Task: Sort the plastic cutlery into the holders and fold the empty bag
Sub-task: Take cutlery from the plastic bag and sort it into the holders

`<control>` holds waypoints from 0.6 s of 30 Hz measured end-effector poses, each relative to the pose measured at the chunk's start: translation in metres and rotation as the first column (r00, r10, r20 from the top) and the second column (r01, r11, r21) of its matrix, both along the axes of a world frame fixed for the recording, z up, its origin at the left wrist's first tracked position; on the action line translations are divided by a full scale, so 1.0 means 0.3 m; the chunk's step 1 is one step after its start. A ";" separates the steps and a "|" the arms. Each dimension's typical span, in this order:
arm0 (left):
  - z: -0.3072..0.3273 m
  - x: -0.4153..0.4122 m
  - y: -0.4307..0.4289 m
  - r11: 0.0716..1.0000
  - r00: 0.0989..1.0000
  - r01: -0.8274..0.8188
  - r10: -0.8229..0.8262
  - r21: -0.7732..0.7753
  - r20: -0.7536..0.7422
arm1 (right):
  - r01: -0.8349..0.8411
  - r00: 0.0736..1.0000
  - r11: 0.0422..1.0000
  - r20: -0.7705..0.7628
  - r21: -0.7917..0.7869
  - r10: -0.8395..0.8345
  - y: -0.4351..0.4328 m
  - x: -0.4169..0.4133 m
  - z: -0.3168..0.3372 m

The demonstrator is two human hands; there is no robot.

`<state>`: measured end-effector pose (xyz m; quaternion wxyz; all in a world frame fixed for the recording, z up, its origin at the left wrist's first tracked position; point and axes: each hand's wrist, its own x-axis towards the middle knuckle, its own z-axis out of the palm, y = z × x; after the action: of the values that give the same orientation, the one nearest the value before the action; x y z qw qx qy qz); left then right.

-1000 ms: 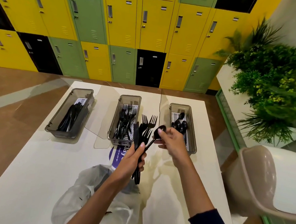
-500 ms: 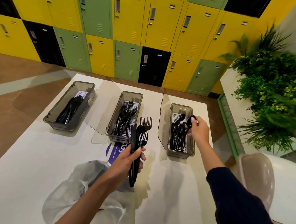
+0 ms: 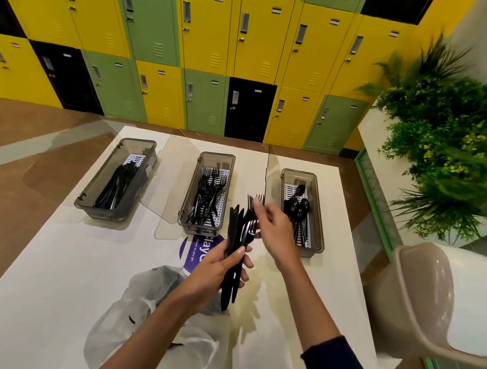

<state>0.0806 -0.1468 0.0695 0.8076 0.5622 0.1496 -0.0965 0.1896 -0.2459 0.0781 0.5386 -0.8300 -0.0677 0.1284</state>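
Three smoky plastic holders stand in a row on the white table (image 3: 47, 269). The left holder (image 3: 84, 197) has black knives, the middle holder (image 3: 187, 205) black forks, the right holder (image 3: 318, 222) black spoons. My left hand (image 3: 215, 268) grips a bundle of black cutlery (image 3: 234, 243) upright in front of the middle and right holders. My right hand (image 3: 273, 229) pinches a fork (image 3: 255, 200) at the top of that bundle. A crumpled clear plastic bag (image 3: 145, 309) lies on the table under my left forearm.
A purple sticker (image 3: 196, 251) is on the table behind the bundle. Clear lids (image 3: 173, 183) lean beside the holders. A beige chair (image 3: 434, 303) stands at the right, with green plants (image 3: 450, 146) behind it. Coloured lockers (image 3: 208, 45) line the far wall.
My right hand dropped the spoon into the right holder, then came back left to the bundle and took hold of a fork. My left hand stayed put with the bundle.
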 end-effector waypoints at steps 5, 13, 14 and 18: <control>0.018 -0.029 0.032 0.999 0.999 0.047 -0.047 -0.019 0.004 | 0.093 0.995 0.993 -0.043 0.067 -0.090 0.016 -0.039 0.022; 0.035 -0.042 0.084 0.999 0.999 0.038 -0.038 -0.006 0.017 | 0.228 0.962 0.942 -0.207 0.244 -0.180 0.071 -0.124 0.035; 0.030 -0.044 0.094 0.999 0.999 0.035 -0.034 -0.006 0.019 | 0.276 0.947 0.919 -0.246 0.282 -0.209 0.090 -0.135 0.031; 0.023 -0.053 0.122 0.999 0.998 0.026 -0.028 0.032 0.055 | 0.428 0.876 0.747 -0.436 0.509 -0.205 0.147 -0.172 0.037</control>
<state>0.0647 -0.1103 0.0764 0.8014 0.5790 0.1209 -0.0893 0.1381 -0.2018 0.0891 0.7867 -0.5822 0.1376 0.1527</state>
